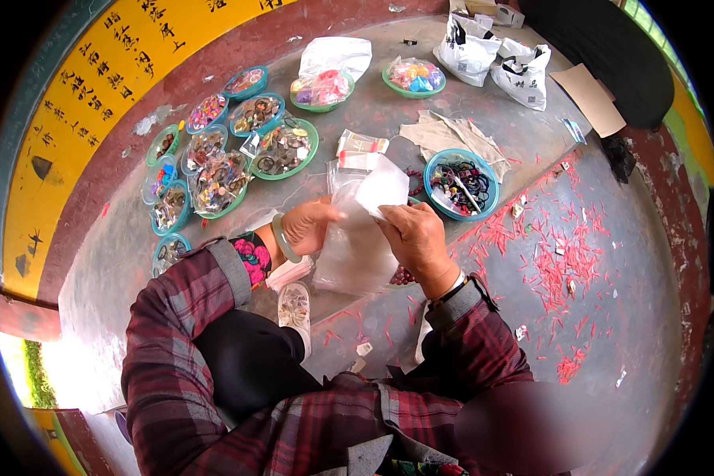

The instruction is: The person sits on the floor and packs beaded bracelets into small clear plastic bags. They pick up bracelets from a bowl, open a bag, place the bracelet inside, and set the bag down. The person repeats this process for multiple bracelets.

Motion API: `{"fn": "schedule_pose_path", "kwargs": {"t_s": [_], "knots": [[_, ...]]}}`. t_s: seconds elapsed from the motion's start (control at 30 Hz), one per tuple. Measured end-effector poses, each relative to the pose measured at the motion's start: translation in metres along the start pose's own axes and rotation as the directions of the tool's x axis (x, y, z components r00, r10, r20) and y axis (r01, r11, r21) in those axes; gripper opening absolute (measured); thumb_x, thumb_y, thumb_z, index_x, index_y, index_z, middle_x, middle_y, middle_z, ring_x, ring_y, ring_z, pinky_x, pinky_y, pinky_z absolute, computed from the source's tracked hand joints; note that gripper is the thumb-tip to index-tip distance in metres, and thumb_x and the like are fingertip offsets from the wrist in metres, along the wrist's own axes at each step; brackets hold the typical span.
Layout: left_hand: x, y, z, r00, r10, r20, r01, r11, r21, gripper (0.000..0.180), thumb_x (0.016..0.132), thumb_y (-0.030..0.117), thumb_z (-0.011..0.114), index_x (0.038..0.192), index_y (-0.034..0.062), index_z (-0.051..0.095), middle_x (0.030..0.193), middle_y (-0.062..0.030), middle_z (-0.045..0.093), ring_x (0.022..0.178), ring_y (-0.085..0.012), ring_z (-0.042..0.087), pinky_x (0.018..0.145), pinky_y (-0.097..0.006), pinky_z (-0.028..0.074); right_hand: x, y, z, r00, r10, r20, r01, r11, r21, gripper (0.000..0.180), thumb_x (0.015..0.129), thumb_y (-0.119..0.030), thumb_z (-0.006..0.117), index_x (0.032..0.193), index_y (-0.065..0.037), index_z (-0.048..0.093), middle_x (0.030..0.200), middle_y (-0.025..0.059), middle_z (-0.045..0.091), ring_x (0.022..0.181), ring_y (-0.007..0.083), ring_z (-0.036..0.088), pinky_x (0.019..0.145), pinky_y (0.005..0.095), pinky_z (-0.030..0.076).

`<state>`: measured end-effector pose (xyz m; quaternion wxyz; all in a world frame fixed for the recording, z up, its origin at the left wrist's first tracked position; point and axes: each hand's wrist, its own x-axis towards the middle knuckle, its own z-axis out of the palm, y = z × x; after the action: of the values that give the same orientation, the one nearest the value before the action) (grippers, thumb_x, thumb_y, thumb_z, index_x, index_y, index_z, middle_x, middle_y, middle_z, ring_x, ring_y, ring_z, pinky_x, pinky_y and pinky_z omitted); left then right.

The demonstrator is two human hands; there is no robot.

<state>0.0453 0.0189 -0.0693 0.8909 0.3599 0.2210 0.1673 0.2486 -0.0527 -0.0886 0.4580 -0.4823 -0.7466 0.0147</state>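
Observation:
Clear plastic bags [357, 250] hang in front of me, between my hands and above my feet. My left hand [303, 228], with a pale bangle at its wrist, is closed at their left edge; its fingertips are partly hidden there. Pinched in my right hand [418, 242] is a small white sheet [384, 189], perhaps paper or a plastic bag, that overlaps the upper part of the clear bags. Just beyond them lies a small clear packet with red and white parts [362, 146]. To the right stands a blue basket [493, 198] of dark beaded and corded strands with a white stick-like item.
Several baskets, such as the green one [313, 159], hold small trinkets at the left and back. White plastic bags [466, 55] stand at the back right near flat cardboard [587, 99]. Beige cloth [456, 143] lies ahead; red paper scraps [559, 262] litter the lower floor.

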Motion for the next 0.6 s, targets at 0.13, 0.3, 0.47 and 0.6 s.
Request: {"fn": "schedule_pose_path", "kwargs": {"t_s": [0.13,0.3,0.47,0.6], "knots": [[0.0,0.002,0.004,0.999,-0.044,-0.024,0.038,0.975,-0.219,0.062,0.079,0.032,0.066,0.129,0.0072,0.041,0.123,-0.0092,0.051,0.114,-0.0217,0.049,0.1,-0.04,0.035,-0.002,0.002,0.005,0.999,-0.044,-0.006,0.044,0.999,-0.007,0.01,0.073,-0.01,0.062,0.083,-0.01,0.062,0.064,0.0045,0.06,0.058,0.0227,0.057,0.058,0.0328,0.042],[0.008,-0.009,-0.005,0.977,0.008,-0.213,-0.002,1.0,0.029,0.042,0.082,0.024,0.063,0.117,0.0046,0.052,0.111,-0.0091,0.058,0.103,-0.0204,0.056,0.092,-0.038,0.043,-0.004,-0.002,0.01,0.995,-0.098,0.034,0.1,0.994,-0.043,0.01,0.073,-0.008,0.06,0.083,-0.01,0.061,0.063,0.004,0.059,0.057,0.0222,0.058,0.056,0.0326,0.043],[0.015,-0.017,-0.008,0.951,0.061,-0.302,-0.036,0.995,0.089,0.023,0.085,0.012,0.058,0.107,0.0043,0.058,0.099,-0.006,0.062,0.09,-0.0173,0.06,0.082,-0.033,0.048,-0.006,-0.004,0.011,0.996,-0.076,0.05,0.078,0.996,-0.037,0.008,0.074,-0.008,0.059,0.082,-0.009,0.06,0.065,0.0047,0.06,0.058,0.0229,0.059,0.057,0.0328,0.044],[0.013,-0.014,-0.017,0.972,0.081,-0.22,-0.03,0.974,0.225,0.023,0.088,0.012,0.055,0.11,0.0053,0.057,0.102,-0.0046,0.061,0.093,-0.0155,0.058,0.082,-0.032,0.047,0.002,0.0,0.001,0.997,0.055,0.045,-0.062,0.983,0.172,0.008,0.073,-0.008,0.064,0.08,-0.006,0.063,0.078,0.0092,0.064,0.066,0.0265,0.062,0.066,0.0336,0.048]]}}
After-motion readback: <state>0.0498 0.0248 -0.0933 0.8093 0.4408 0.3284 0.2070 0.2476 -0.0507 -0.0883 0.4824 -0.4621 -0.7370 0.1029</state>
